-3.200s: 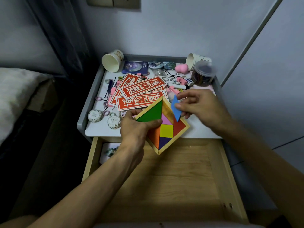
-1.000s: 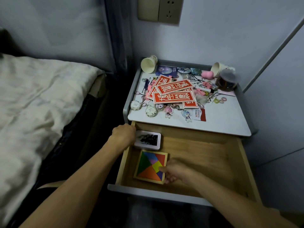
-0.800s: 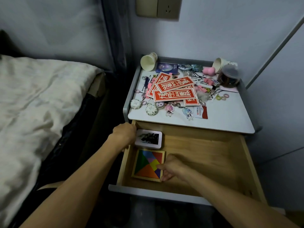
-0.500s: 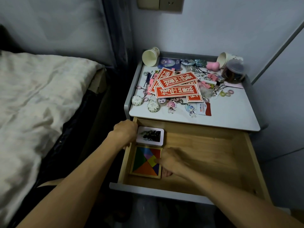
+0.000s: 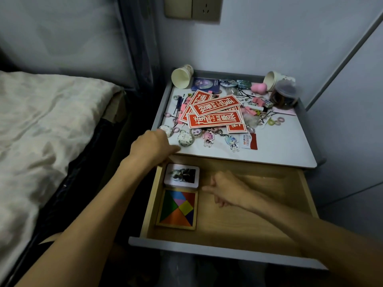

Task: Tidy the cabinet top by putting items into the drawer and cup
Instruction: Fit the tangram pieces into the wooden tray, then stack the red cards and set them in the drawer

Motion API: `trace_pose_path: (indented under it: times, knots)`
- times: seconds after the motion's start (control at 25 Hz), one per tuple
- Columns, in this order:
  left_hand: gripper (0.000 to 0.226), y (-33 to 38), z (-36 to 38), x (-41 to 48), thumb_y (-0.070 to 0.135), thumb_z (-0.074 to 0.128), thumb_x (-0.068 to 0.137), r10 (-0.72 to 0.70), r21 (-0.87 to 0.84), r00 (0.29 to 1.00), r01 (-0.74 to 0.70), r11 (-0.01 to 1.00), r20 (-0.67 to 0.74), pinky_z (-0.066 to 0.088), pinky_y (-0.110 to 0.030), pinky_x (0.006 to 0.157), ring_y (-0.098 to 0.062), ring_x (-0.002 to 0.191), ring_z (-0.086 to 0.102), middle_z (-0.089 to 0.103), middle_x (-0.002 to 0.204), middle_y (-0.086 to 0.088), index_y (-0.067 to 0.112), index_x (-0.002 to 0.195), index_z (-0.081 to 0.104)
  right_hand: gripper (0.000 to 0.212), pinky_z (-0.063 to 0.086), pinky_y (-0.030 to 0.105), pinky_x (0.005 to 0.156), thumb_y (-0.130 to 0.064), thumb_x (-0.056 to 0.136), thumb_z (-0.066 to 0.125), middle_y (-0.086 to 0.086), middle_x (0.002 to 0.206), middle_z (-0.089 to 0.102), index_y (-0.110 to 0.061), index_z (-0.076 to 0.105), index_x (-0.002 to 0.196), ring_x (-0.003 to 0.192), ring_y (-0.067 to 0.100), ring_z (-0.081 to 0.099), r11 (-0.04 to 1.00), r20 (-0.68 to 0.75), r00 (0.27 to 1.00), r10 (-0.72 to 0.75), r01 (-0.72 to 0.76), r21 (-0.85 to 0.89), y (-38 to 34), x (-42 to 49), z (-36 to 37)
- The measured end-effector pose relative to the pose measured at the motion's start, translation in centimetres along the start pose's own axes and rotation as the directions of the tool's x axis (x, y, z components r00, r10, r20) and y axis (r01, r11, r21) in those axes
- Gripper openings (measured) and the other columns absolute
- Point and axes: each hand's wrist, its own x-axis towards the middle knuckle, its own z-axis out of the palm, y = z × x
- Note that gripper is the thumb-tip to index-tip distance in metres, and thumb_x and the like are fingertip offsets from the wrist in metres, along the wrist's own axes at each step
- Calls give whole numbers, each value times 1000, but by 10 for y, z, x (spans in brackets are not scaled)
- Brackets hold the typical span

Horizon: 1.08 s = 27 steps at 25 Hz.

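1 tangram puzzle (image 5: 177,209) now lies released in the drawer's (image 5: 248,220) front-left corner; right hand (image 5: 226,188) hovers alongside, loose and empty; left hand (image 5: 152,145), fingers straight, empty, rises to the cluttered cabinet top (image 5: 279,146).

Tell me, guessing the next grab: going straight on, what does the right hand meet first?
Probably the card stack, at its near corner; the right hand points left at it. Depth unclear.

drawer (image 5: 259,214) rt side free; tangram (image 5: 177,209) & card deck (image 5: 182,175) block left.
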Motion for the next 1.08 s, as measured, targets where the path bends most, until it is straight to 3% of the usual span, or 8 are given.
trace_pose_path:
  times: [0.08,0.2,0.28,0.4,0.48,0.64,0.88,1.08]
  knots:
    - [29,12,-7,4,43,65,88,77,-176,982,-108,978,-174,60,-39,67,-20,69,68,70,83,-6,14,94,66,23,52,25,53,-35,94,62,0,69,69,-18,61,79,54,9,64,995,-128,987,-100,97,-36,-1,-3,-25]
    - [31,35,-17,10,34,64,91,94,-320,943,-200,926,-318,54,-29,62,-16,77,64,68,100,-4,14,114,60,15,52,29,72,-31,87,70,-3,92,70,-21,64,95,83,13,66,947,-470,827,-308,219,-235,-3,5,-74]
    - [37,47,-20,19,31,64,92,68,-395,961,-174,902,-267,41,-17,54,-8,75,57,63,108,-2,14,124,54,51,48,32,88,-29,80,75,2,124,62,-19,55,126,110,19,57,934,-562,750,-348,229,-273,-1,29,-102]
    - [47,58,-20,34,31,64,93,30,-549,990,-100,830,-135,37,-13,50,-2,72,53,59,127,-4,15,134,49,105,28,47,114,-37,69,77,7,152,30,-24,15,152,140,25,26,945,-451,842,-296,188,-269,1,72,-133]
    - [50,61,-19,44,30,64,93,53,-517,990,-112,849,-128,39,-15,53,-8,79,55,55,135,-6,16,137,47,119,12,57,119,-45,64,74,7,159,12,-32,-4,152,148,28,4,922,-341,902,-265,133,-365,6,99,-142]
    - [58,62,-10,61,32,66,91,82,-418,991,-119,901,-106,47,-20,61,-17,93,61,54,135,-7,17,142,41,110,13,58,118,-42,69,73,4,160,16,-30,4,153,148,29,8,941,-276,927,-252,168,-294,11,119,-140]
    - [65,68,19,77,36,72,84,154,-134,983,-167,977,-102,43,-42,95,-34,118,51,50,133,-17,14,138,41,69,26,40,115,-26,85,68,4,151,41,-20,38,147,139,21,33,897,-443,790,-423,295,-331,17,106,-126]
    - [72,73,19,75,22,81,77,69,-344,986,-117,932,-149,45,-36,89,-29,116,54,51,133,-14,13,137,42,62,24,42,118,-16,84,71,-1,149,44,-26,48,141,139,16,35,878,-448,759,-472,358,-319,29,99,-123]
